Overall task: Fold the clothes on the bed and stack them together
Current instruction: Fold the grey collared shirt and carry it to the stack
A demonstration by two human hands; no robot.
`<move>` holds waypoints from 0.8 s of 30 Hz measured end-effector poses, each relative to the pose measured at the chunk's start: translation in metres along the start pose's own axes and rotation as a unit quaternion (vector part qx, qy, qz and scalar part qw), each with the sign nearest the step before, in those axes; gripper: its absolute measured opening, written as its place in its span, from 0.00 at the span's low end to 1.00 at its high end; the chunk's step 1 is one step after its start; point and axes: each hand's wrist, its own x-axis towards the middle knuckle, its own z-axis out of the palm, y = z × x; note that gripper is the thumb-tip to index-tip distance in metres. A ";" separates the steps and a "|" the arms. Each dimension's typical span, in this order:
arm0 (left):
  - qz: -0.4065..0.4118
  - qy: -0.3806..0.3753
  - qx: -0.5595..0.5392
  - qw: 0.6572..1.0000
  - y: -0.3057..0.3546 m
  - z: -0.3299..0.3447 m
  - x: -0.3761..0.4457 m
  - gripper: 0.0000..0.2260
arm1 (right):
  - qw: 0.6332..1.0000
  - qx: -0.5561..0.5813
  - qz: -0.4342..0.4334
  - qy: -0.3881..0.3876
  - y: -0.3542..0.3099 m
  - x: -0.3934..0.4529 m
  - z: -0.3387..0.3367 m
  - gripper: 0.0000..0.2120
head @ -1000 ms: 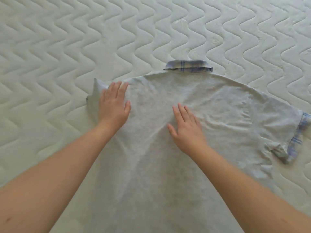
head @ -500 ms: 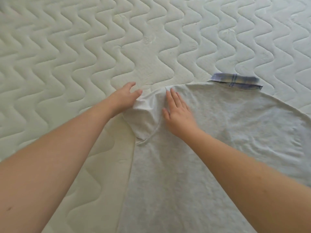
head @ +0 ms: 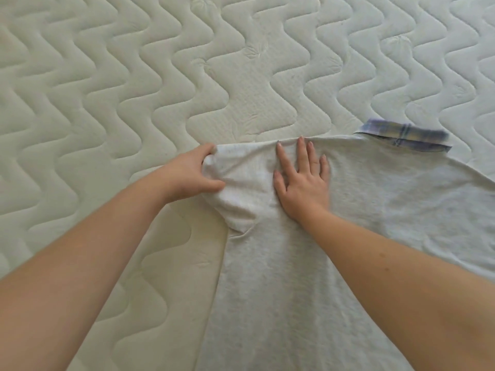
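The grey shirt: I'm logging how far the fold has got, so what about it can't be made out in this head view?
- Right sleeve of the grey shirt: cut off by the right edge.
- Hem: runs off the bottom edge, behind both forearms.
- Left sleeve: bunched in the left hand, its cuff hidden.
- Cloth under the flat right hand: covered.
- Plaid collar: blurred, front side unseen.

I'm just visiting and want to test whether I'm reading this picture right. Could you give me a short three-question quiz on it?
1. True or false: the right hand lies flat with straight fingers on the grey shirt.
2. What does the left hand grip? A) the plaid collar B) the shirt's folded-in sleeve C) the mattress
3. What pattern is on the collar?

Key: 1 true; 2 B, the sleeve; 3 blue plaid. The collar lies untouched on the quilted mattress.
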 end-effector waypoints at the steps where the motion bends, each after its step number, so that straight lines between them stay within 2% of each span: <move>1: -0.032 0.031 -0.011 0.999 -0.006 0.000 -0.002 0.23 | 1.000 -0.002 0.002 -0.001 0.000 0.000 0.000 0.28; 3: -0.106 0.077 -0.062 0.989 -0.019 0.004 -0.008 0.20 | 1.000 -0.004 0.006 0.001 -0.001 0.001 0.001 0.28; 6: -0.162 0.078 -0.155 0.972 -0.037 0.016 -0.021 0.18 | 1.000 -0.004 0.009 0.002 -0.001 0.002 0.003 0.29; 9: -0.104 0.070 -0.329 0.936 -0.046 0.030 -0.029 0.18 | 1.000 -0.004 0.007 0.004 -0.001 0.001 0.005 0.29; 12: -0.060 0.037 -0.476 0.877 -0.046 0.040 -0.029 0.27 | 1.000 -0.001 0.007 0.004 0.000 0.002 0.004 0.29; 13: -0.067 0.026 -0.482 0.873 -0.045 0.043 -0.026 0.28 | 1.000 -0.001 0.007 0.006 0.000 0.002 0.004 0.29; 15: -0.097 0.027 -0.446 0.889 -0.046 0.046 -0.022 0.26 | 1.000 -0.001 0.006 0.011 0.000 0.002 0.005 0.29; 18: -0.131 0.046 -0.319 0.938 -0.048 0.048 -0.023 0.12 | 1.000 -0.004 0.006 0.009 -0.001 0.001 0.006 0.29; 20: -0.145 0.079 -0.279 0.946 -0.051 0.052 -0.028 0.08 | 1.000 -0.005 0.006 0.008 -0.001 0.000 0.006 0.29; 21: -0.146 0.087 -0.315 0.934 -0.052 0.052 -0.032 0.10 | 1.000 -0.004 0.006 0.009 -0.001 0.000 0.006 0.29; 24: -0.118 0.075 -0.482 0.865 -0.050 0.054 -0.045 0.13 | 1.000 -0.002 0.006 0.008 -0.001 0.000 0.004 0.29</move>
